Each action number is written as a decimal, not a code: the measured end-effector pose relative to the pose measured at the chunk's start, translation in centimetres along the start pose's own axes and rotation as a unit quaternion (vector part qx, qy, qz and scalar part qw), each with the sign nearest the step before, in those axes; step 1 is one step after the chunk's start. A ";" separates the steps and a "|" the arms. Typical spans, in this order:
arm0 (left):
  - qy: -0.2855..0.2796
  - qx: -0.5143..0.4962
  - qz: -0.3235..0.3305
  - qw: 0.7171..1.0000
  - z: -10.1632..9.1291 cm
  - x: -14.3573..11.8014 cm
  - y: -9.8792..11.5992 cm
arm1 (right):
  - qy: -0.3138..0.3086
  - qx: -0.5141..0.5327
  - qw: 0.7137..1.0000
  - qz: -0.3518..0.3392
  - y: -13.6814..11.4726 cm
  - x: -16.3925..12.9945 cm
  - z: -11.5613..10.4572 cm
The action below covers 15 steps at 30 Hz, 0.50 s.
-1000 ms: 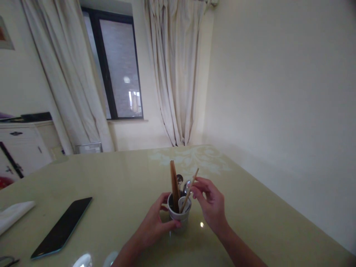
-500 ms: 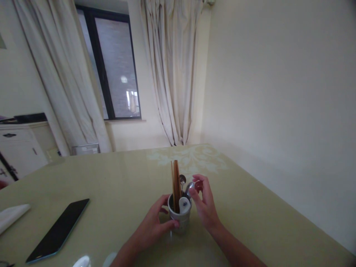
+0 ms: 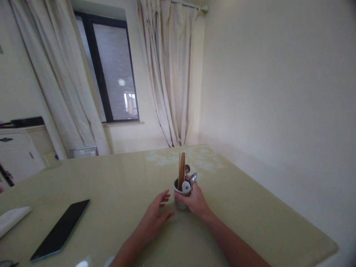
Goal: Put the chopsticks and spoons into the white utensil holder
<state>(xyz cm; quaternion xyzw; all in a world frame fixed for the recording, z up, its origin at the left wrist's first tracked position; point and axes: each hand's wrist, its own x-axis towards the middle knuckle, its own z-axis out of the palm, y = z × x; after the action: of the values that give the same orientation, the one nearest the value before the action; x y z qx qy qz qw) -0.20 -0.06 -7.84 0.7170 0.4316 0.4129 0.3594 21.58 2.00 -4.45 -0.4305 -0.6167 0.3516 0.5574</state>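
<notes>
Head view shows the right hand (image 3: pixel 195 202) closed around the cup (image 3: pixel 181 196), with the fingers wrapped on its right side and the thumb at the front, so the cup is held firmly and stands upright on the table (image 3: pixel 250 207). Left hand (image 3: pixel 155 215) lies open and flat just beside the cup on its left, fingers stretched toward it; the tips look a little apart from the cup wall, and it holds nothing. Inside the cup all the pieces are standing: a bundle of brown chopsticks (image 3: pixel 181 171) rises straight up, two metal spoons (image 3: pixel 190 175) show their bowls behind them, and a white spoon (image 3: pixel 185 186) rests at the rim. No loose utensil is seen on the table near the hands, so the collecting of the utensils into the cup seems to be finished, as far as one can judge. What is left seems only the placing of the cup itself, which stands near the middle of the table and toward its far side. Further to the left a dark phone (image 3: pixel 59 230) lies flat, and a white napkin (image 3: pixel 12 218) is at the left edge. Behind the table are the curtains (image 3: pixel 169 74) and a window (image 3: pixel 111 70).
</notes>
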 end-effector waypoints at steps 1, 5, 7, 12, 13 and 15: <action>0.014 0.016 0.002 1.000 -0.1 0.0 -0.3 | 0.030 -0.024 0.999 0.004 0.3 0.6 -0.7; 0.059 0.066 0.005 0.996 -0.8 0.3 -0.9 | 0.156 -0.110 0.982 0.000 1.7 3.2 -4.6; 0.070 0.081 0.002 0.994 -1.1 0.5 -0.8 | 0.227 -0.157 0.961 0.006 2.5 4.2 -6.7; 0.069 0.111 0.033 0.991 -1.2 0.7 0.2 | 0.311 -0.199 0.929 0.037 3.8 5.4 -10.8; 0.069 0.116 0.038 0.990 -1.2 0.7 0.4 | 0.317 -0.200 0.926 0.038 3.9 5.4 -11.2; 0.068 0.124 0.042 0.989 -1.2 0.7 0.8 | 0.323 -0.201 0.924 0.039 4.2 5.4 -11.6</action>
<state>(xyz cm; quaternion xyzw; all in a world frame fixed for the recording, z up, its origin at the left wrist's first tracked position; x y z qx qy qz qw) -0.84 0.44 -6.50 0.7436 0.4725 0.4189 0.2197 33.59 8.04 -4.67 -0.6473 -0.4434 0.0836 0.6143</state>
